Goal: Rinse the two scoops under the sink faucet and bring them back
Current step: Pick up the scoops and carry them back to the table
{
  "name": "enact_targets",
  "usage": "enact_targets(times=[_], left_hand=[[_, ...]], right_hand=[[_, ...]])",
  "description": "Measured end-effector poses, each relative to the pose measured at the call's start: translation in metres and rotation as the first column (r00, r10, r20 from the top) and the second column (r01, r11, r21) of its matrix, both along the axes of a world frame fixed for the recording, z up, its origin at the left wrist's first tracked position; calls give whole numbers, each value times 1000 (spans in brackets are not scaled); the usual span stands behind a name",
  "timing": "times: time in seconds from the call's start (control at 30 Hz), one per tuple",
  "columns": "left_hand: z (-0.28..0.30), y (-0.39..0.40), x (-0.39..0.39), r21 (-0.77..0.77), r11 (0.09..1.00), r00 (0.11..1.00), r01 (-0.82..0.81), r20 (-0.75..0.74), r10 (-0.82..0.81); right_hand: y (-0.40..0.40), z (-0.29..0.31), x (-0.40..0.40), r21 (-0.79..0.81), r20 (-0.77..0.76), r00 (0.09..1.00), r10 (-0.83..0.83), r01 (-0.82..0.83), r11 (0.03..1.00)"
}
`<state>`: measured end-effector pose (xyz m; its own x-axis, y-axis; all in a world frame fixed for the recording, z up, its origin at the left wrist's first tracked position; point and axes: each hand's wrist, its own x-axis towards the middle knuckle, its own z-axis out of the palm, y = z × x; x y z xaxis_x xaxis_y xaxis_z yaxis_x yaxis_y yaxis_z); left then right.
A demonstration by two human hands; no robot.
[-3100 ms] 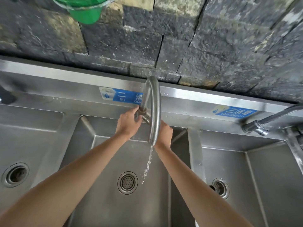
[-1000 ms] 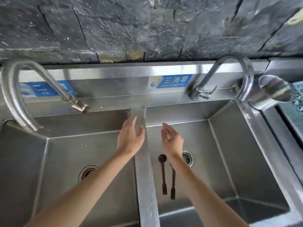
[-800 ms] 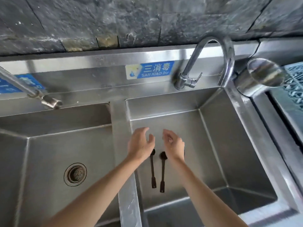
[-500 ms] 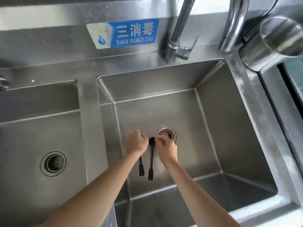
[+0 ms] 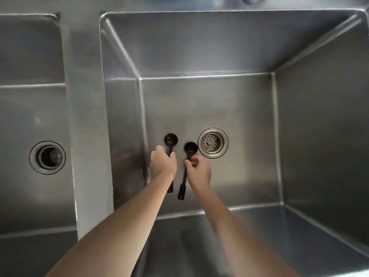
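Observation:
Two black long-handled scoops lie side by side on the floor of the right steel basin [image 5: 219, 96]. The left scoop [image 5: 170, 139] has its round bowl pointing away from me; my left hand [image 5: 162, 163] is closed around its handle. The right scoop [image 5: 190, 147] lies next to the drain; my right hand [image 5: 199, 171] pinches its handle just below the bowl, and the handle's end [image 5: 181, 193] sticks out under my wrist. Both arms reach down into the basin. The faucet is out of view.
A round strainer drain [image 5: 212, 142] sits right of the scoops. A steel divider [image 5: 85, 116] separates this basin from the left basin, which has its own drain [image 5: 47, 157]. The basin walls rise steeply on all sides.
My view has dropped closer over the right basin and the faucets have left the frame. Both hands went from hovering open above the scoops to closing on their handles.

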<state>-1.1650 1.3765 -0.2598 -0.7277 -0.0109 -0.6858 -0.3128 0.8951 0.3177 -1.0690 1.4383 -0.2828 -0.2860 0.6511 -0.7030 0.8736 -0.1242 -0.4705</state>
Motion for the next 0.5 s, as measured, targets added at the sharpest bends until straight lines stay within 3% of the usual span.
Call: enact_targets(times=[0.27, 0.5], left_hand=[[1, -6, 15, -11, 997, 995, -75, 62, 76], [29, -11, 20, 65, 988, 987, -140, 92, 134]], right_hand=[[-1, 1, 3, -11, -47, 999, 23, -23, 1000], [1, 32, 13, -108, -134, 984, -117, 103, 989]])
